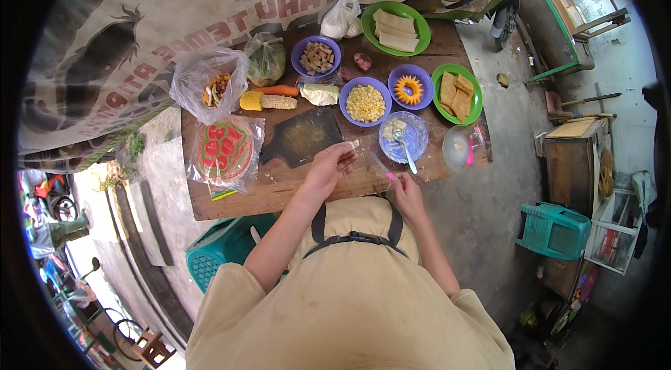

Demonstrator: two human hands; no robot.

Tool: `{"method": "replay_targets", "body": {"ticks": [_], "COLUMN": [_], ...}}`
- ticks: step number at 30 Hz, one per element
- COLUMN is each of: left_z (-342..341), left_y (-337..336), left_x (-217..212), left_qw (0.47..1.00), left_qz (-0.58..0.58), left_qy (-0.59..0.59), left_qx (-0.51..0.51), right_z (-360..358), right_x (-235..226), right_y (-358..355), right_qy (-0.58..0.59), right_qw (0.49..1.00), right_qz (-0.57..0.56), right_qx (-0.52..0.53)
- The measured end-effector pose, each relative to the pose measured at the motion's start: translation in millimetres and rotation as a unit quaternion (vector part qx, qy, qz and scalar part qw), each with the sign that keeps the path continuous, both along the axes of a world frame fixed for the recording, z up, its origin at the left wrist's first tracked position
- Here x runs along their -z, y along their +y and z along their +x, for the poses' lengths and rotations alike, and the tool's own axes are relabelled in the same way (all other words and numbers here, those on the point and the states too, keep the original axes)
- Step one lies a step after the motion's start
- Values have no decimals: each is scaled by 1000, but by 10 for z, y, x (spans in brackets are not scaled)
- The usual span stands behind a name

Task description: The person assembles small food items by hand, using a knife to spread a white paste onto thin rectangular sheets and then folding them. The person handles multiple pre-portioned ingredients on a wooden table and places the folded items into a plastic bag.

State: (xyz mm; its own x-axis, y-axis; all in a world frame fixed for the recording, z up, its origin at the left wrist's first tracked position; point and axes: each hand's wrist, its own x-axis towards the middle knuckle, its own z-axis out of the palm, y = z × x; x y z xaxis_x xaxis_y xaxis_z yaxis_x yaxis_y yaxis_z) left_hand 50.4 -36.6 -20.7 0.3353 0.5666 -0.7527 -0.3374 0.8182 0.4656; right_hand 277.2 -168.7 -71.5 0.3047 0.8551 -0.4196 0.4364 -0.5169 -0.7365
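Observation:
My left hand (pixel 331 166) is closed in a pinch on a small pale piece (pixel 354 144), too small to name surely, near the table's front edge. To its right, my right hand (pixel 407 195) grips a small knife (pixel 381 166) with a pink handle, its blade pointing up and left toward the left hand. A dark cutting board (pixel 305 136) lies just beyond the left hand. Beyond the knife stands a blue patterned bowl (pixel 421 134) with a spoon (pixel 403 139) and some pale bits in it.
On the wooden table (pixel 279 192) are a purple bowl of corn kernels (pixel 365 103), a corn cob (pixel 278 102), a carrot (pixel 277 90) and plastic bags (pixel 210 83). Green plates (pixel 481 95) hold flat pieces. A clear bowl (pixel 456 148) sits near the right edge. A teal stool (pixel 217 248) stands below.

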Motion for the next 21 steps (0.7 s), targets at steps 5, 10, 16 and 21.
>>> {"method": "replay_targets", "body": {"ticks": [5,10,16,21], "left_z": [-45,-33,63,139], "left_y": [-6,-39,-71,-82], "left_x": [-107,-212,-298,-338], "left_qw": [999,998,997,993], "left_qz": [23,43,77,106], "left_qy": [-26,-29,-13,40], "left_qx": [3,19,28,26], "right_z": [-165,-442,-647,-631], "right_x": [-234,-621,-898,-957], "right_y": [251,527,583,544], "right_qy": [-264,114,194,145], "right_qw": [935,973,959,961], "right_qz": [164,178,201,225], "right_qx": [-170,-89,-51,-73]}}
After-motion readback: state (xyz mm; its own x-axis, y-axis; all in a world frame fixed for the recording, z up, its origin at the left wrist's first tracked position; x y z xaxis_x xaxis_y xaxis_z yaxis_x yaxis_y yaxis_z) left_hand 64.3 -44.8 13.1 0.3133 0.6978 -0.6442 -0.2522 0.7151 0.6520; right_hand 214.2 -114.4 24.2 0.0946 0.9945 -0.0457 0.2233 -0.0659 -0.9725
